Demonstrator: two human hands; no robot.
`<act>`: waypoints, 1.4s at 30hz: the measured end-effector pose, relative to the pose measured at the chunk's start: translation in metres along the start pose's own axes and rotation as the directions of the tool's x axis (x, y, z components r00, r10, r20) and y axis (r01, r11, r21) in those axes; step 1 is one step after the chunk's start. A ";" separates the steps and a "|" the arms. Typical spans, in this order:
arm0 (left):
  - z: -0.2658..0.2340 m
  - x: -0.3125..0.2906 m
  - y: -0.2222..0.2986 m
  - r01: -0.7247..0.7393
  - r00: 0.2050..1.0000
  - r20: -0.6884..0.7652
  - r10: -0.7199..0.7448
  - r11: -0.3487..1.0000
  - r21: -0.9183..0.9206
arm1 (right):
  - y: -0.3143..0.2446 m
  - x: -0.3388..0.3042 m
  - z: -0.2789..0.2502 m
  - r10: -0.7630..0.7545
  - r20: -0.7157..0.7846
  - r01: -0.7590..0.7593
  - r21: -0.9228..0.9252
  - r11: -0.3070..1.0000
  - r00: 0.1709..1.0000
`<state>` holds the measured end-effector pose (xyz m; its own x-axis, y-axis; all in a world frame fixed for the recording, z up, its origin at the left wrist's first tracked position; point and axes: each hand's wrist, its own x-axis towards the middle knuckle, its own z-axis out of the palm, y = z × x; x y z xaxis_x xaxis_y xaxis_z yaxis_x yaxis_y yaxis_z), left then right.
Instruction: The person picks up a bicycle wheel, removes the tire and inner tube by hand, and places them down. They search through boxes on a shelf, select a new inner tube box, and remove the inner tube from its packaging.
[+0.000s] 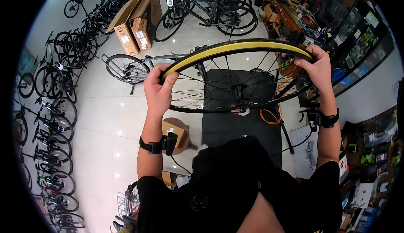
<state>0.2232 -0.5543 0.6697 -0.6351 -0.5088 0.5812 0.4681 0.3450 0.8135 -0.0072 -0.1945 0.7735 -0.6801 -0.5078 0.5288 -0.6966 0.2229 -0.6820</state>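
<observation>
A black spoked bicycle wheel (pixel 237 90) is held up in front of me, tilted, with no tyre on the part of the rim I can see. A yellow rim tape (pixel 235 46) runs along the rim's outer channel. My left hand (pixel 158 87) grips the rim at its left side, thumb on the tape's end of view and fingers behind. On the opposite side my right hand (pixel 317 64) is closed round the rim, its thumb pressed near the yellow tape. Both wrists wear black straps with small devices and cables.
Below the wheel lies a black mat (pixel 242 132), with an orange hose (pixel 271 117) and a stand leg beside it. A stool (pixel 179 142) carries a small cardboard box. A grey bicycle (pixel 130 70) stands behind left, tall cartons (pixel 136 28) beyond it. A cluttered workbench (pixel 290 18) stands far right.
</observation>
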 end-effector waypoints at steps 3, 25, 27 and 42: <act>0.009 -0.002 0.008 0.042 0.999 0.031 -0.042 0.999 -0.003 | 0.008 -0.009 -0.006 0.044 -0.036 -0.042 0.076 0.996 0.998; 0.042 -0.014 -0.064 0.220 0.710 0.555 -0.433 0.885 0.409 | 0.042 -0.111 -0.004 0.175 -0.104 -0.202 -0.405 0.892 0.979; 0.027 -0.033 -0.098 0.385 0.757 0.412 -0.507 0.856 0.346 | 0.050 -0.134 -0.006 0.221 -0.129 -0.254 -0.384 0.888 0.967; 0.025 -0.153 -0.275 0.061 -0.020 0.624 -0.781 0.622 0.781 | 0.140 -0.346 0.003 0.800 -0.525 -0.954 -0.088 0.288 0.290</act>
<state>0.1764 -0.5521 0.3576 -0.7363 0.2326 -0.6354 -0.2277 0.7992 0.5563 0.1307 0.0101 0.4936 -0.8747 0.4677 -0.1273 0.4278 0.6214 -0.6564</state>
